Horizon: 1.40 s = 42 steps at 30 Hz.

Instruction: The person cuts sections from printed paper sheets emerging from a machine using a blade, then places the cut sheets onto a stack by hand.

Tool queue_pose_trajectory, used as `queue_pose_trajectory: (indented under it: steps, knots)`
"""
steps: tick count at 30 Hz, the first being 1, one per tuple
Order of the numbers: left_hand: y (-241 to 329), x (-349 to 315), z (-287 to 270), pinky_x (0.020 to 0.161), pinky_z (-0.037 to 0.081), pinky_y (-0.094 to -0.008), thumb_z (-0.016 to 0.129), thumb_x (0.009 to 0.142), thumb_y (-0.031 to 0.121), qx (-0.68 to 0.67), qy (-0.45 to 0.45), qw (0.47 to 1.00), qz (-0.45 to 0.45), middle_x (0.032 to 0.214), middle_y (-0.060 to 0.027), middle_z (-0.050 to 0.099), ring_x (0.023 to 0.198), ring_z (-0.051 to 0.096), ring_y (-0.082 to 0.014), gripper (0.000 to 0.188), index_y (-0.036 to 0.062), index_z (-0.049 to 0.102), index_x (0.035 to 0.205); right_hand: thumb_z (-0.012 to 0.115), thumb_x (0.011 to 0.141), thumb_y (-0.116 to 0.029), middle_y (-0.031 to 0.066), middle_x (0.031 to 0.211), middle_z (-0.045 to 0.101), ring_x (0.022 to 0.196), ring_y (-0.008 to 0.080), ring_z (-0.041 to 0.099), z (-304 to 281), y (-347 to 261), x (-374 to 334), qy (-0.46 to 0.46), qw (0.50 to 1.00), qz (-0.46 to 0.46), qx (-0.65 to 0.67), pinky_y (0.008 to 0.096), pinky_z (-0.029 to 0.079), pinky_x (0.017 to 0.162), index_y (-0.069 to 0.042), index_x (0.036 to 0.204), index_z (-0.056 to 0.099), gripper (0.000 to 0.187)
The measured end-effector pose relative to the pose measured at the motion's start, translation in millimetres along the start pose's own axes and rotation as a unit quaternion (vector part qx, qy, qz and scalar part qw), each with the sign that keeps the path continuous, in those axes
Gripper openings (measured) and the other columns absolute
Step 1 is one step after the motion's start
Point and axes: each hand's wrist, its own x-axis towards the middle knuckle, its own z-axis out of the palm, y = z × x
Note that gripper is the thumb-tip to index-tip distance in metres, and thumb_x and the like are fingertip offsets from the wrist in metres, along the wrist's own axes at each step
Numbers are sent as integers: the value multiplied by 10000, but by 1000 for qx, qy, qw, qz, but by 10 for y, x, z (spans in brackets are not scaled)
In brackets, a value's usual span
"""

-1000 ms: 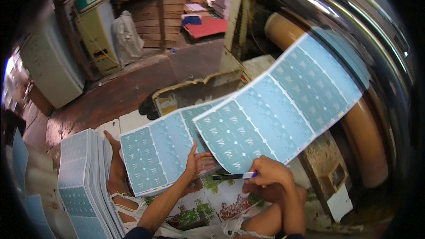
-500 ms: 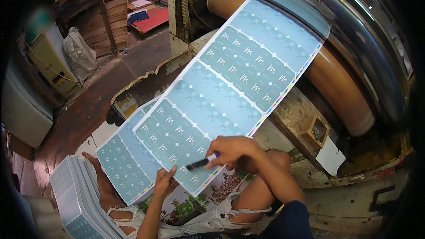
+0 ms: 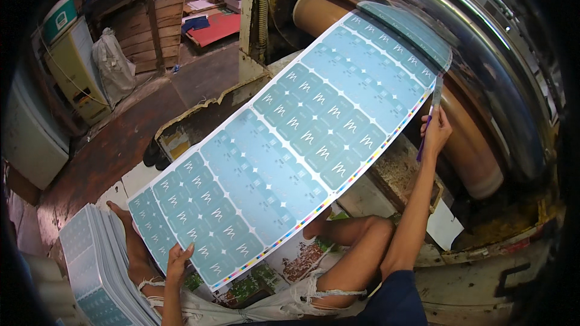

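Note:
A long teal printed sheet (image 3: 266, 163) with white markings stretches from the big shiny roller (image 3: 513, 54) down across my lap. Its lower left corner is pinched by my left hand (image 3: 178, 261), thumb on top. At the sheet's far right edge, close under the roller, my right hand (image 3: 436, 128) is closed round the purple handle of a knife (image 3: 436, 93). The knife's grey blade points up at the edge where the sheet leaves the roller. Part of another printed sheet (image 3: 148, 217) shows beneath the lower end of the long one.
A thick stack of printed sheets (image 3: 96, 265) stands at the lower left. Brown rollers (image 3: 471, 139) lie behind the long sheet, with a worn machine ledge (image 3: 386, 181) below. Dark sandals (image 3: 158, 156) rest near the floor's edge. A white sack (image 3: 113, 66) leans by a cabinet.
More of the sheet has come off the roller, and its lower end lies further down and left. My left hand moved down-left; my right hand swung up and right with the knife.

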Motion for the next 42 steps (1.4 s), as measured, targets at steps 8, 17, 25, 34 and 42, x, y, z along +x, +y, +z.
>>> queue_pose_trajectory:
  steps: [8, 17, 25, 34, 42]
  knots:
    - [647, -915, -1848, 749, 505, -262, 625, 932, 132, 59, 10, 998, -24, 942, -8, 656, 807, 610, -87, 279, -17, 588, 1164, 593, 954, -303, 45, 632, 605, 433, 77, 490, 102, 18, -1469, -3, 994, 87, -67, 229, 365, 378, -18, 1216, 634, 390]
    - [963, -1301, -2130, 653, 556, -252, 583, 956, 128, -11, 43, 997, -57, 1043, -68, 655, 821, 657, -131, 314, -6, 528, 1235, 700, 837, -121, 86, 931, 627, 729, 201, 623, 82, -352, -1759, 64, 936, -179, -296, 294, 517, 655, -111, 1227, 645, 394]
    - [919, -1404, -1981, 875, 540, -331, 564, 955, 110, -28, 96, 995, -22, 1189, -95, 614, 1058, 614, -181, 392, 0, 469, 1320, 498, 648, 168, 69, 1459, 463, 990, 276, 656, 269, -323, -1315, -117, 885, -290, -345, 324, 514, 701, -302, 1346, 556, 843]
    - [589, -1251, -1692, 832, 512, -275, 589, 967, 176, 12, 160, 983, 89, 1070, -73, 661, 945, 622, -119, 316, -13, 545, 1217, 501, 670, 97, 194, 1267, 572, 843, 331, 675, 40, 254, -668, -234, 892, -278, -268, 342, 494, 654, -196, 1195, 672, 625]
    - [868, -1031, -1759, 778, 491, -276, 610, 960, 210, 84, 218, 969, 82, 953, -36, 643, 862, 586, -93, 264, 1, 598, 1121, 592, 733, -3, 237, 857, 667, 671, 343, 642, -120, 463, -143, -263, 884, -155, -353, 395, 494, 648, -57, 1066, 707, 356]
